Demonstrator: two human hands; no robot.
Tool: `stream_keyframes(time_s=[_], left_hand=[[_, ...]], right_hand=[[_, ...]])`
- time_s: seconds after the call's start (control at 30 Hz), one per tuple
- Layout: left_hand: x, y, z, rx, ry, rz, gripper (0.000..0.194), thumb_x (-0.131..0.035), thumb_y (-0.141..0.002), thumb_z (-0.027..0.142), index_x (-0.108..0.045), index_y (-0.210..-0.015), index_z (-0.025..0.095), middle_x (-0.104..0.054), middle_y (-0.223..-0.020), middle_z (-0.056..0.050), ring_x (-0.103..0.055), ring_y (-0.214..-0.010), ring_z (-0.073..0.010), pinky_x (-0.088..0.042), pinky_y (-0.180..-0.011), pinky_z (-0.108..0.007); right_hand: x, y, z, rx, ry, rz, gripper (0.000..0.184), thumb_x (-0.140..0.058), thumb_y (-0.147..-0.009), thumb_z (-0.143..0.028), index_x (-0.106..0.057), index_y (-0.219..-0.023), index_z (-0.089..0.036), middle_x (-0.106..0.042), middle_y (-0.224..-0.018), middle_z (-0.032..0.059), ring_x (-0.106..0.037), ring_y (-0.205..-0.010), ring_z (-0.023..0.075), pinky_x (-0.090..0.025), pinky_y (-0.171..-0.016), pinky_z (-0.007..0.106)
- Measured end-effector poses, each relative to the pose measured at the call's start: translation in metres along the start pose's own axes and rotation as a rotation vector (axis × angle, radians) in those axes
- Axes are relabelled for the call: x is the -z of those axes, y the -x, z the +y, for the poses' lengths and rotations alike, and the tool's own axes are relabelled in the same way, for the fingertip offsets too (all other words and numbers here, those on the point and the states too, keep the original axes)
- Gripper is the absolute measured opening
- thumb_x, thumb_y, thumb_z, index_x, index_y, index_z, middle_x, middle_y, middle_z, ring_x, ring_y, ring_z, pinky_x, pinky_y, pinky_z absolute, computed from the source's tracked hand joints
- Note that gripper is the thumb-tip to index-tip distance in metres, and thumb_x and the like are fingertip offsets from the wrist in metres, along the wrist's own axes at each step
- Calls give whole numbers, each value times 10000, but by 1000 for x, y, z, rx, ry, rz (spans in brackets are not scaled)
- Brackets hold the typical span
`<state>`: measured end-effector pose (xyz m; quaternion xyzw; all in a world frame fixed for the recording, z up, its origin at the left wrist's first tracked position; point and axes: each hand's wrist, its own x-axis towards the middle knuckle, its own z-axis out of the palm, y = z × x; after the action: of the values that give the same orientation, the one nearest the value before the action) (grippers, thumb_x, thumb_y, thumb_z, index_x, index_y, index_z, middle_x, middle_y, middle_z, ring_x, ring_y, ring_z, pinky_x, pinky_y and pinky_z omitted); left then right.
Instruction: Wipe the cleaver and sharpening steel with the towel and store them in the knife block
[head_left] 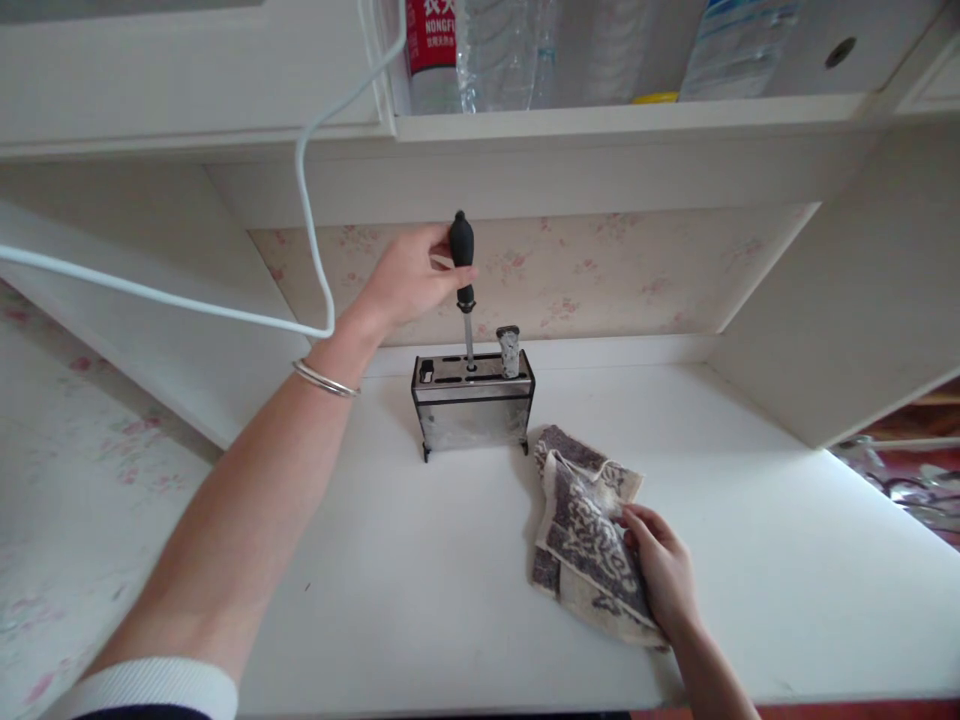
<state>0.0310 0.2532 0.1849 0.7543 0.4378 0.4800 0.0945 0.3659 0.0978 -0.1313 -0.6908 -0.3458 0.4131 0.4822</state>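
1. Left hand: fingers are gripping the black-handled rod, its tip hiding inside the metal holder on the counter.
2. Right hand: fingers are apparently pinching the patterned cloth, contact partly obscured.

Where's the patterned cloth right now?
In the head view, the patterned cloth lies right of centre on the white surface, nearer the camera than the metal holder, with the right hand on it.

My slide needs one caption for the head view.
Left hand holding a black-handled metal rod in a slotted metal holder; right hand pinching a grey-cream patterned cloth.
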Motion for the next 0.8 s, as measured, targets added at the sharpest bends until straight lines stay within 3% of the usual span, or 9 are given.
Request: stream_keyframes(time_s=[0.1, 0.23, 0.3, 0.47, 0.57, 0.67, 0.8], left_hand=[[-13, 6, -20, 72, -68, -110, 260, -756, -679, 161, -642, -911, 134, -678, -924, -47, -671, -758, -168, -546, -728, -299], [-36, 27, -49, 136, -16, -143, 535, -750, -638, 123, -570, -1140, 158, -634, -1009, -60, -662, -779, -154, -544, -695, -265], [-43, 37, -58, 162, 1, -176, 536, -725, -661, 127, -552, -1165, 182, -625, -1023, -54, -656, -715, -128, -544, -672, -258], [-48, 47, -65, 136, -43, -193, 402, -724, -694, 209, -615, -1081, 196, -666, -912, -30, -650, -816, -163, -520, -820, -313], [-48, 48, -67, 118, -82, -185, 419, -717, -709, 241, -615, -1115, 211, -676, -933, -29, -643, -863, -174, -491, -878, -330], [-50, 52, -67, 111, -98, -187, 459, -698, -734, 253, -586, -1177, 218, -670, -958, -26, -645, -827, -161, -498, -831, -304], [-54, 59, -68, 77, -133, -150, 499, -670, -769, 255, -537, -1248, 208, -627, -1103, -52, -631, -810, -139, -501, -796, -281]], right_hand=[[0, 0, 1, 3, 3, 13, 476, -620, -730, -555, -667, -1004, -169, -563, -667, -22, -468, -615, 107, -355, -574, 214], [1, 0, 0, -5, -10, 4, 494, -631, -724, -562, -663, -1017, -166, -538, -638, -30, -457, -603, 107, -344, -563, 215], [0, 0, 0, -6, -12, -1, 487, -630, -727, -561, -662, -1009, -165, -530, -632, -31, -452, -600, 107, -337, -557, 215], [-1, -2, -1, -8, 9, -9, 446, -617, -744, -550, -659, -993, -183, -544, -641, -34, -460, -605, 112, -347, -562, 211], [-1, -1, -5, -1, 38, -31, 476, -611, -740, -571, -656, -1019, -188, -645, -829, 2, -547, -713, 139, -411, -632, 217], [-3, 4, -13, 38, 144, -161, 593, -596, -748, -599, -589, -1223, -243, -654, -1021, 21, -606, -783, 160, -459, -686, 236], [-13, 20, -20, 129, 326, -294, 703, -558, -786, -596, -425, -1412, -305, -631, -1008, 6, -596, -684, 132, -481, -734, 263]])
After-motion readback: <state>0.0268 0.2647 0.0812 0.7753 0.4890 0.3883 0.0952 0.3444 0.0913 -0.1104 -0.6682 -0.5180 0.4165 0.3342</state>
